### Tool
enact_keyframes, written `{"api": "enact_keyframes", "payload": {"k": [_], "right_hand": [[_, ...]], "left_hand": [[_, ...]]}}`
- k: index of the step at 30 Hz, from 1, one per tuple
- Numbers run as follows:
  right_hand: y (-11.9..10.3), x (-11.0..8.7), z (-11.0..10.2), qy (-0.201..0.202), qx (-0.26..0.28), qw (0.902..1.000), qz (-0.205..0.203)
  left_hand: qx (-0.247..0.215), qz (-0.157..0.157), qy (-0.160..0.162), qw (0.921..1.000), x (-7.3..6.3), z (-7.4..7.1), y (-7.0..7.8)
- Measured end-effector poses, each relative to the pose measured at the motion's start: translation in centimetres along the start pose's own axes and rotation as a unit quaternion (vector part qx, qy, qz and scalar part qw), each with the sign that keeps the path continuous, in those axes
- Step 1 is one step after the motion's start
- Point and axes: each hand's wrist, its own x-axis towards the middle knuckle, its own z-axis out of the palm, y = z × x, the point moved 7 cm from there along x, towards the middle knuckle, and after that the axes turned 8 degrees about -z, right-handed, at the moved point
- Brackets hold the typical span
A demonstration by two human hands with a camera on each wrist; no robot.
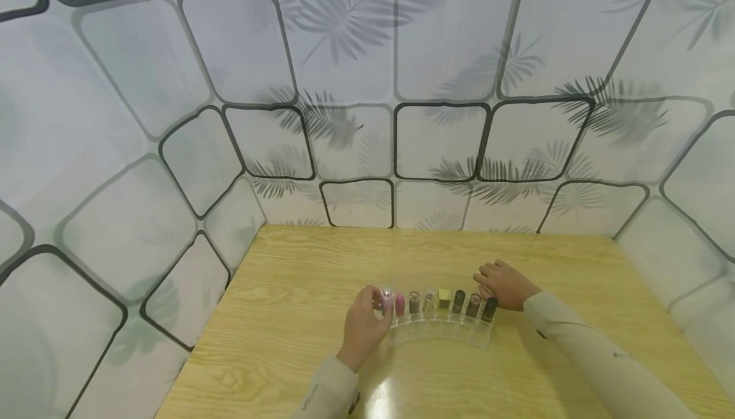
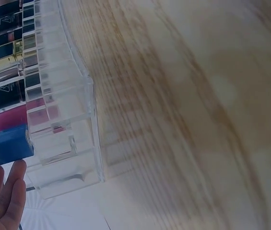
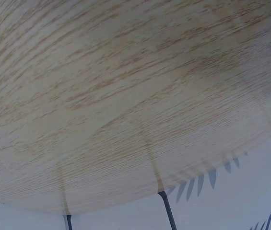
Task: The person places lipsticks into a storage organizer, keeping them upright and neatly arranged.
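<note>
A clear acrylic lipstick stand [image 1: 439,330], curved and tiered, sits on the table with several lipsticks upright in its slots. At its left end my left hand [image 1: 363,323] pinches a blue-to-lilac lipstick tube [image 2: 8,146] between thumb and fingers, right over the end slots. The pink lipstick [image 1: 400,305] stands just beside that tube. At the stand's back right corner is my right hand [image 1: 505,284], fingers loosely bent, close behind the black lipstick [image 1: 490,310] at the end. Neither this hand nor the stand appears in the right wrist view.
Between the pink and end black tubes stand a gold-capped lipstick [image 1: 444,298] and several dark or clear-capped ones. The light wood table [image 1: 275,336] meets a patterned wall covering [image 1: 356,145] at the back and sides.
</note>
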Motion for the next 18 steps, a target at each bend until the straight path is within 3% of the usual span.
{"api": "enact_keyframes", "payload": {"k": [13, 18], "right_hand": [[-0.04, -0.06, 0.11, 0.0, 0.001, 1.0, 0.0], [-0.05, -0.03, 0.09, -0.01, 0.004, 0.9999, 0.004]], "left_hand": [[0.005, -0.011, -0.013, 0.9998, -0.13, 0.36, -0.31], [0.041, -0.005, 0.001, 0.9992, -0.23, 0.34, -0.42]]}}
